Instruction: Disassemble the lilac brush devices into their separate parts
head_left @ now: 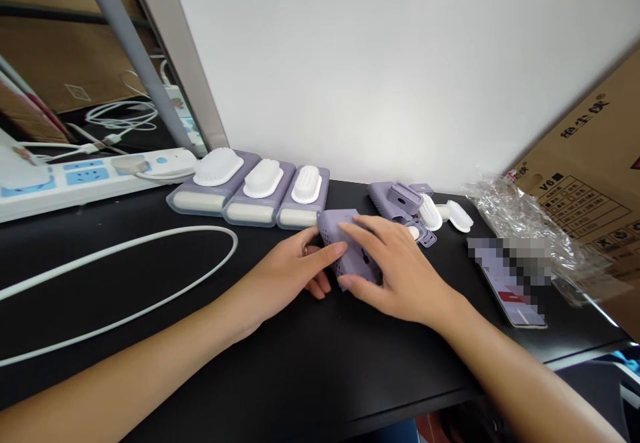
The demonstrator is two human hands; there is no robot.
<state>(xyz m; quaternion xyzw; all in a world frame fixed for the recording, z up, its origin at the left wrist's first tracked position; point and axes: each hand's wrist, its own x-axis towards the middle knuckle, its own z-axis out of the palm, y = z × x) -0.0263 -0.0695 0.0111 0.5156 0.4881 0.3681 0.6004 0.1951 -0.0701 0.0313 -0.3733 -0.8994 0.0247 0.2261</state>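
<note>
The left hand [295,263] grips the near-left edge of a purple perforated case [350,246], its thumb laid on the top face and the other fingers curled beneath and behind, partly hidden. The right hand [395,266] holds the opposite side, fingers partly spread, index finger reaching over the face and thumb at the lower edge. The case is tilted above the black table [300,376], between three purple-and-white units [263,186] in a row by the wall and loose purple and white parts [405,203] to the right.
</note>
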